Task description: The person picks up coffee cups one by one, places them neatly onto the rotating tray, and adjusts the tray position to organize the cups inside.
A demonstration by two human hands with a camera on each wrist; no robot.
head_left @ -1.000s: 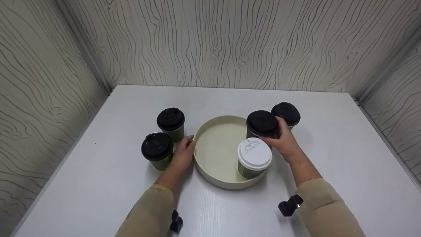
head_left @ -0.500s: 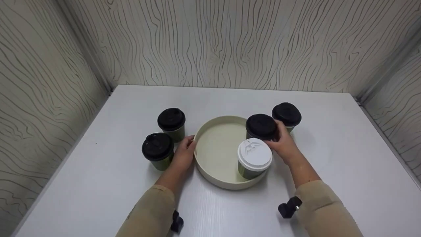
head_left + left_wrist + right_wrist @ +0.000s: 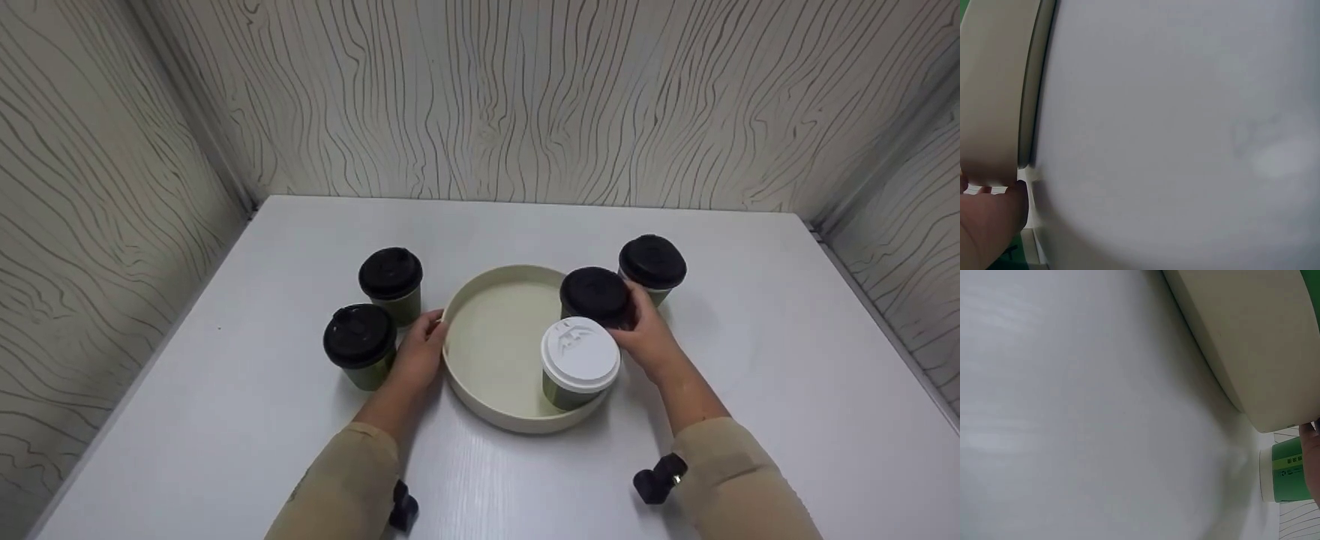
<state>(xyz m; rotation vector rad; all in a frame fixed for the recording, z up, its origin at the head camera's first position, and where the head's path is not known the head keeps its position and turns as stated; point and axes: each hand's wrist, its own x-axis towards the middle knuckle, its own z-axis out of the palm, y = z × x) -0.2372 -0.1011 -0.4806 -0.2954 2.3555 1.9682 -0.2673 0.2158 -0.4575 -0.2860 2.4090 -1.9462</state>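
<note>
A round cream tray [image 3: 491, 375] lies in the middle of the white table. My left hand [image 3: 420, 352] holds the tray's left rim; the left wrist view shows its thumb [image 3: 1008, 211] against the outer wall. On the right side my right hand [image 3: 649, 330] grips a black-lidded paper cup [image 3: 595, 294] within the tray, its lower part hidden behind a white-lidded cup [image 3: 580, 360]. That white-lidded green cup stands upright in the tray's front right part. In the right wrist view only part of the hand [image 3: 1311, 461] shows, beside the tray wall [image 3: 1264, 365].
Two black-lidded green cups, one farther back [image 3: 391, 281] and one nearer [image 3: 361, 341], stand left of the tray, close to my left hand. Another black-lidded cup [image 3: 652, 262] stands behind my right hand, outside the tray. Patterned panels [image 3: 480, 97] enclose the table.
My right hand has lowered the black-lidded cup slightly, down behind the white-lidded cup in the tray. The left hand and the other cups stay in place.
</note>
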